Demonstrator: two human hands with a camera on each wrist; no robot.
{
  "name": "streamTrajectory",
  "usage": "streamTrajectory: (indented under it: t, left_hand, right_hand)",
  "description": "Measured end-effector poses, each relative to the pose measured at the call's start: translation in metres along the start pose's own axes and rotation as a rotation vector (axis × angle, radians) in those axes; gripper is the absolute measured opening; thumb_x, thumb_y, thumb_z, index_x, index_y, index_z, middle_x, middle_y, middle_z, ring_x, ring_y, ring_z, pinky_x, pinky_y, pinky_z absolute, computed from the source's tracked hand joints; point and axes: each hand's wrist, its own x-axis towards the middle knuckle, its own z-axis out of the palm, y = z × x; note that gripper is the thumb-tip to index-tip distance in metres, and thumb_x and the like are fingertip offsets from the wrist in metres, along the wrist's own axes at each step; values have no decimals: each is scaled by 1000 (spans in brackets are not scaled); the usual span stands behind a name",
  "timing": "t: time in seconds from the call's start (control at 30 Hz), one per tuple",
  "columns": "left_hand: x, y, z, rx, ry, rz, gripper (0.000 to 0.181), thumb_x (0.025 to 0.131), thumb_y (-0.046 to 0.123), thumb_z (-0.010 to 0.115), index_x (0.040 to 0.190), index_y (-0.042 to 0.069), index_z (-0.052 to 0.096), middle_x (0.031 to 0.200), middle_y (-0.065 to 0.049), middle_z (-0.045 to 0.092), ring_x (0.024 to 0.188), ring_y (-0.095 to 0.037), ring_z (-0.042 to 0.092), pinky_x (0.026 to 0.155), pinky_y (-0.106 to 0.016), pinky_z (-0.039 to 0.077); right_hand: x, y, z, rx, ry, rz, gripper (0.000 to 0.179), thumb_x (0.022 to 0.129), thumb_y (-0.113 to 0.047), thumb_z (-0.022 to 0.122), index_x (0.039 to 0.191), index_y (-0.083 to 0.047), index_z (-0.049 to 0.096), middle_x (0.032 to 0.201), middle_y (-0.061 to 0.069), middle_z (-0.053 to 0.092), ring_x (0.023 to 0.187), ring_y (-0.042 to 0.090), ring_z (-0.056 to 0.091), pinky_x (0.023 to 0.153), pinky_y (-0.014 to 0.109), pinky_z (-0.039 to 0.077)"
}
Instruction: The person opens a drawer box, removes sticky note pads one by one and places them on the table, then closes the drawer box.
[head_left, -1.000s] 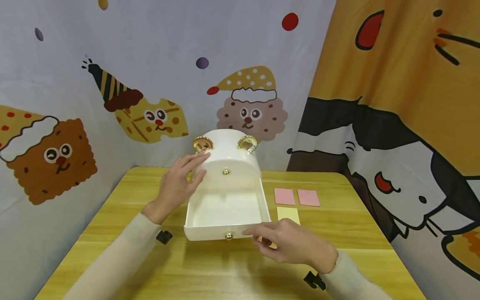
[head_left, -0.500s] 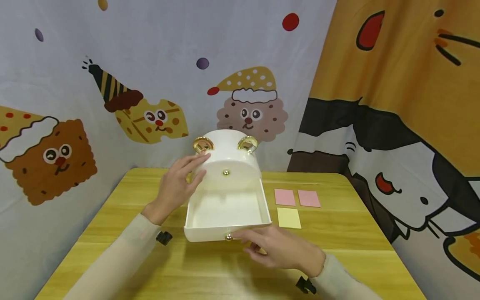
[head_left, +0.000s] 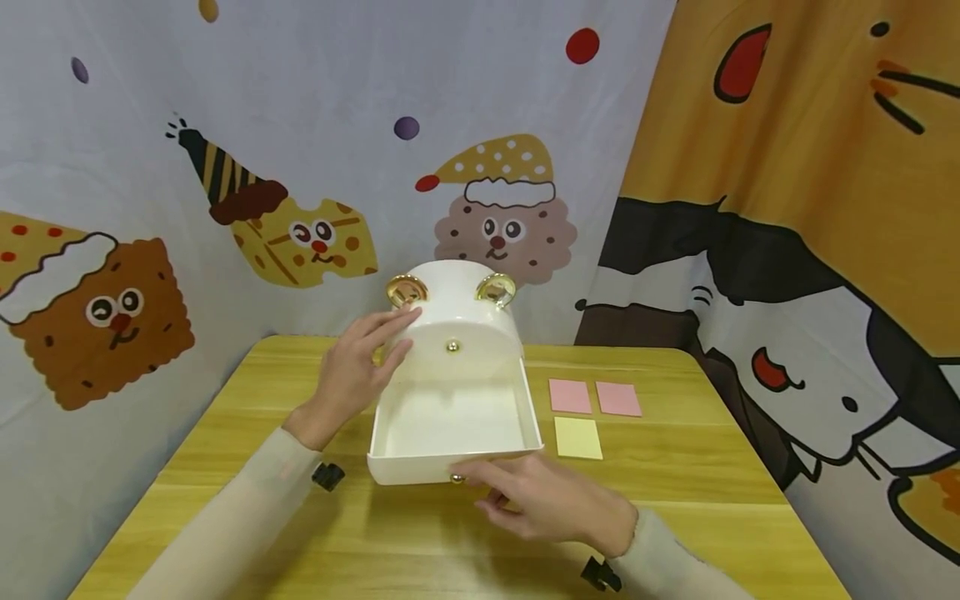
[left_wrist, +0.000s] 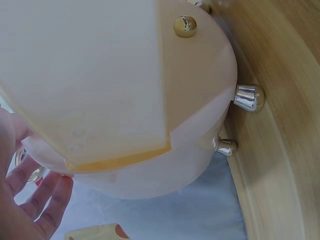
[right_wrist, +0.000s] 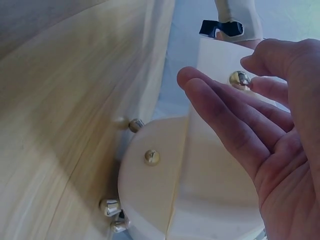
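Note:
A white round-fronted storage box [head_left: 457, 287] with gold ear-shaped trims stands on the table, its drawer [head_left: 453, 417] pulled out. Nothing lies in the drawer. My left hand [head_left: 352, 371] rests against the upper left of the box, fingers extended; the left wrist view shows its fingertips on the curved body [left_wrist: 150, 182]. At the drawer front, my right hand [head_left: 551, 500] has its index fingertip at the gold knob [head_left: 457, 478]. In the right wrist view, thumb and index finger lie near that knob [right_wrist: 240, 80], with the other fingers stretched out below.
Two pink sticky notes [head_left: 570, 396] and a yellow sticky note [head_left: 577, 438] lie right of the box on the wooden table [head_left: 675, 458]. Another gold knob [head_left: 452, 346] sits on the upper front. A cartoon-printed curtain [head_left: 315, 100] hangs behind.
My right hand has moved left along the drawer front to the knob, uncovering the yellow sticky note. My left hand and the drawer have stayed put.

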Motion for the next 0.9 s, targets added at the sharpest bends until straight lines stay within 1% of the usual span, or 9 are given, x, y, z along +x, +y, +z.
streamTrajectory:
  t: [0.1,0.2,0.33,0.43,0.5,0.6,0.77,0.9]
  left_hand:
    - [1,0,0,1,-4,-5,49,108,16,85,157,21,76,156,-9,78,123,-37,79,64,-41,55]
    - [2,-1,0,3,-11,-6,50,109,17,84,157,21,76,156,-9,78,123,-37,78,66,-42,56]
    - [3,-2,0,0,-10,-2,50,108,15,85,157,20,76,155,-10,78,122,-37,79,66,-42,55]
    - [3,-2,1,1,-7,-1,50,108,15,85,157,20,76,155,-10,78,122,-37,79,66,-42,55]
    - [3,-2,1,1,-7,-3,50,108,15,85,157,20,76,155,-9,78,123,-37,78,66,-42,55]
    - [3,-2,1,3,-4,-4,50,108,15,85,157,21,76,155,-9,78,123,-38,78,65,-40,54]
    - [1,-1,0,8,3,-11,50,107,15,86,156,21,77,154,-8,79,121,-38,79,62,-37,51]
    - [1,-1,0,-2,3,-11,50,107,14,85,156,21,77,154,-8,79,121,-37,79,62,-36,51]
  right_hand:
    - [0,-1,2,7,7,11,64,97,1,87,156,-4,62,100,-2,82,77,-1,76,75,2,53]
    - [1,-1,3,-15,22,11,64,96,2,88,155,-3,64,98,-2,80,75,-3,73,74,2,52]
    - [4,-2,5,-79,49,13,58,96,1,88,150,-4,69,111,1,85,73,-4,65,72,1,49]
    - [7,-4,6,-123,75,26,51,96,0,90,145,-5,75,123,2,87,75,-2,67,73,3,53]
    - [9,-6,6,-157,91,34,47,96,-1,90,141,-7,77,125,0,87,77,-1,70,75,4,55]
    - [11,-8,8,-181,101,51,41,99,-3,90,138,-10,79,127,-2,87,79,-2,72,75,4,55]
    - [14,-10,10,-178,97,80,35,103,-7,89,136,-12,79,126,-4,88,85,-2,77,78,5,57]
    - [16,-12,10,-187,107,81,33,102,-7,90,133,-13,80,119,-6,89,91,0,81,81,7,60]
